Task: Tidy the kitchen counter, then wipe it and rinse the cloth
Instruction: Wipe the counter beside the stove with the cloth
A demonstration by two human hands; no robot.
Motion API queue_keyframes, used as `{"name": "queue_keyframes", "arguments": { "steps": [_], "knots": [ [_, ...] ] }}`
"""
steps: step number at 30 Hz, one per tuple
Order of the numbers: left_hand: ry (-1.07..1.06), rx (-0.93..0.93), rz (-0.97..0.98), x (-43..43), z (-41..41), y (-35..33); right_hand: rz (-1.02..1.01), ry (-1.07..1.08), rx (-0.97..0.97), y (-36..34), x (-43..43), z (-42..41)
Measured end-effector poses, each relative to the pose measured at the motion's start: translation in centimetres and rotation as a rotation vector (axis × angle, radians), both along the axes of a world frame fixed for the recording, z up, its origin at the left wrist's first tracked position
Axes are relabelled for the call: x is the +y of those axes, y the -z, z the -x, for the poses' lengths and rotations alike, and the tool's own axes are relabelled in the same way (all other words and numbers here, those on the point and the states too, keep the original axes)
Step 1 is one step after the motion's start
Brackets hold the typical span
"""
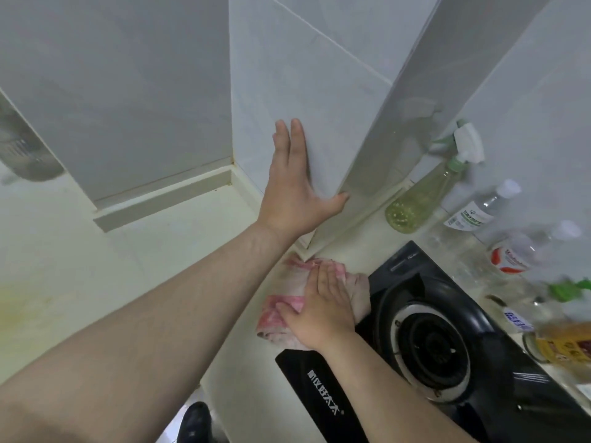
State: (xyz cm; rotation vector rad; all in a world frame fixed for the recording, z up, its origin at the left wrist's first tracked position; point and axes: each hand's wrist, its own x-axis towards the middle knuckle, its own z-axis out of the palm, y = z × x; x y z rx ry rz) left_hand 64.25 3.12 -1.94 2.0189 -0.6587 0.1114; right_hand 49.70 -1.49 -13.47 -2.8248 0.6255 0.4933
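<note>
A pink and white cloth [281, 310] lies flat on the pale counter [243, 356] just left of the black gas stove [454, 356]. My right hand [323, 305] presses down on the cloth with straight fingers. Higher up, my left hand [295, 187] rests flat against the tiled wall corner [319, 123], fingers spread and straight, thumb hooked round the corner's edge.
Along the wall right of the stove stand a green spray bottle [422, 199], clear plastic bottles [479, 215], a red-labelled bottle [511, 254] and an amber oil bottle [563, 343]. A metal pot [25, 151] shows at the far left. The counter's front edge runs below the stove.
</note>
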Motion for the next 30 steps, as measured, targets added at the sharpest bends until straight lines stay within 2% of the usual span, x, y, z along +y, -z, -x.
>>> {"name": "queue_keyframes", "arguments": {
  "steps": [4, 9, 13, 21, 25, 30],
  "knots": [
    [-0.012, -0.016, -0.005, 0.0, 0.0, 0.0, 0.004, -0.043, 0.071, -0.6, 2.8, 1.6],
    [-0.020, -0.022, -0.018, 0.0, -0.2, 0.2, 0.134, 0.064, 0.259, -1.7, 4.1, 1.4],
    [-0.019, -0.021, -0.036, 0.2, -0.2, 0.1, 0.131, 0.111, 0.286, -1.4, 3.2, 0.3],
    [-0.027, -0.011, -0.027, 0.2, 0.2, -0.1, 0.239, 0.048, 0.274, -0.5, -5.2, -1.9],
    [-0.021, 0.005, -0.007, 0.1, 0.1, -0.2, 0.229, 0.010, 0.170, -0.2, -2.8, -1.0],
    [-0.028, 0.001, -0.013, -0.1, 0.0, 0.0, 0.063, -0.100, -0.010, -0.1, 3.1, 1.5]
  ]
}}
